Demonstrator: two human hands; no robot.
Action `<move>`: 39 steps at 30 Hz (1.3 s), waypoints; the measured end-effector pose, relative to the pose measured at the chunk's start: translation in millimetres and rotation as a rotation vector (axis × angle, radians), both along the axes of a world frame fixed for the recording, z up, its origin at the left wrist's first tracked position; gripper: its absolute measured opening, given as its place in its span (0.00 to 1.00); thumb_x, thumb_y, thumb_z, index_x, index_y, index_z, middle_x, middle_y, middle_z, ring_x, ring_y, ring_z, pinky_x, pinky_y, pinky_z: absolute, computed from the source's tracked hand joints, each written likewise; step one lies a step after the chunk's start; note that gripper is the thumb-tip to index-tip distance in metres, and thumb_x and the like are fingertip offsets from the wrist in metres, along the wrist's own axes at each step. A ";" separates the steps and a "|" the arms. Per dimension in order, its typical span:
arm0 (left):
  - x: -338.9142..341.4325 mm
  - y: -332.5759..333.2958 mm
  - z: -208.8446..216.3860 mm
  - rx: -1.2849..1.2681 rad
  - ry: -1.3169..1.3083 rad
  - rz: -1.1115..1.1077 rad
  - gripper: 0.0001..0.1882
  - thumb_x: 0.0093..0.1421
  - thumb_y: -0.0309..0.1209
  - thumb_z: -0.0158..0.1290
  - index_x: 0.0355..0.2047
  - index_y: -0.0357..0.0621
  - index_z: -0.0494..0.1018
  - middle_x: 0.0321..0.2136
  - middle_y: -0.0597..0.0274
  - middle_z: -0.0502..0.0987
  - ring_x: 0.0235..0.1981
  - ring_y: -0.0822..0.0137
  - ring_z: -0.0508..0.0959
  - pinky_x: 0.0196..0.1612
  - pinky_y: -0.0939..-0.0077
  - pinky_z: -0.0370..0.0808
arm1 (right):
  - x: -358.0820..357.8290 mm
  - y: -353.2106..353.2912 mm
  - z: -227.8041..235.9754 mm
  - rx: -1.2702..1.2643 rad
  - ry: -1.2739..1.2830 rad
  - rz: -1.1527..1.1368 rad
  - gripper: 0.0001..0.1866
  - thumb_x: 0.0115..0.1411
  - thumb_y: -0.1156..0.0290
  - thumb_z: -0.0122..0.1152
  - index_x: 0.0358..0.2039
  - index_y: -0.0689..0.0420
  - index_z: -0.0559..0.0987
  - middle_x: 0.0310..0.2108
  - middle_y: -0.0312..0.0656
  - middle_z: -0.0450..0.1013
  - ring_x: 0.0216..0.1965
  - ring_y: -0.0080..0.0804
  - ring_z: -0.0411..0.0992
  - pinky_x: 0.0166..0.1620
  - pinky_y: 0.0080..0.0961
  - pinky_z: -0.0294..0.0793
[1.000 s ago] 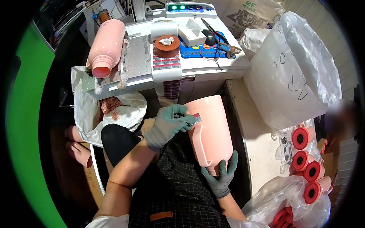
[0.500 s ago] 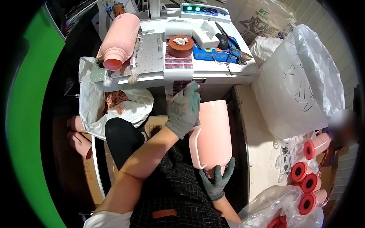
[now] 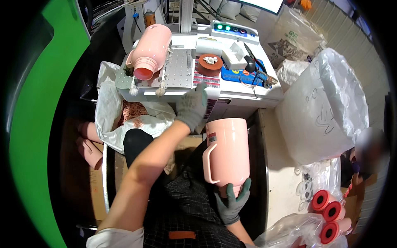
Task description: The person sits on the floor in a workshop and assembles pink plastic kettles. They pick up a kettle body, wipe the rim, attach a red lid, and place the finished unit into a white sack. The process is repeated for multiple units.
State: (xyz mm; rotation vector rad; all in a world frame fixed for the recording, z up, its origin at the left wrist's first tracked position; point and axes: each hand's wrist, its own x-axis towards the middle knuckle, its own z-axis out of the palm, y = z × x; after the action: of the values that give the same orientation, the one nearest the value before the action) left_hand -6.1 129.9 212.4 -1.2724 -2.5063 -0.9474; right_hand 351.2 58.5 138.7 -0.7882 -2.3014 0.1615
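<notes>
My right hand is closed round the narrow neck of a pink jug body, which stands neck down in front of me. Its handle faces left, and a small dark-and-red label sits on the wall above the handle. My left hand, gloved in grey like the right, is raised left of the jug, apart from it. Its fingers stretch toward a strip of red-and-white labels hanging over the bench edge; nothing shows in them, though the fingertips are slightly blurred.
Another pink jug body lies on the perforated metal plate. A brown tape roll rests on the labels. White bags stand at right, above several red-rimmed pink pieces. An open sack holds pink scraps.
My left hand has moved away from the jug, leftward, toward the label strip. The label on the jug's wall is now uncovered. My right hand keeps its hold, and the view has shifted.
</notes>
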 end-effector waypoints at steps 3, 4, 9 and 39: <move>27.8 -18.3 -15.7 0.334 0.189 -0.130 0.13 0.67 0.30 0.49 0.50 0.47 0.75 0.37 0.53 0.82 0.38 0.49 0.83 0.40 0.55 0.79 | -6.5 1.0 -1.3 -0.007 0.002 0.058 0.47 0.43 0.66 0.85 0.65 0.37 0.72 0.71 0.69 0.56 0.51 0.60 0.71 0.49 0.48 0.72; 24.9 -16.2 -17.5 0.271 0.140 -0.134 0.12 0.66 0.30 0.51 0.50 0.48 0.75 0.37 0.55 0.81 0.38 0.50 0.82 0.40 0.55 0.79 | -9.0 4.1 6.6 -0.005 -0.018 0.067 0.49 0.43 0.66 0.85 0.67 0.38 0.71 0.72 0.69 0.55 0.53 0.61 0.71 0.50 0.49 0.73; -39.5 -74.0 3.8 0.353 0.544 0.014 0.23 0.58 0.34 0.62 0.54 0.48 0.72 0.53 0.58 0.75 0.56 0.55 0.74 0.63 0.52 0.68 | -4.9 34.8 15.2 -0.500 0.350 0.157 0.54 0.47 0.73 0.79 0.74 0.59 0.60 0.74 0.57 0.56 0.68 0.50 0.64 0.68 0.42 0.66; 63.3 -272.1 9.2 0.303 -0.751 -0.308 0.42 0.49 0.51 0.73 0.58 0.40 0.73 0.55 0.53 0.77 0.58 0.52 0.75 0.63 0.57 0.70 | -448.9 46.9 148.9 0.690 -0.251 0.559 0.35 0.58 0.61 0.66 0.67 0.35 0.70 0.71 0.50 0.61 0.39 0.39 0.77 0.39 0.42 0.81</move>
State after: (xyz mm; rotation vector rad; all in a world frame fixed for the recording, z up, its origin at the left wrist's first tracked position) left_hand 57.2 -142.2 221.6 -1.4043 -2.5024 -2.1207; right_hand -97.8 105.4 287.5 0.1994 -2.5070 -0.4899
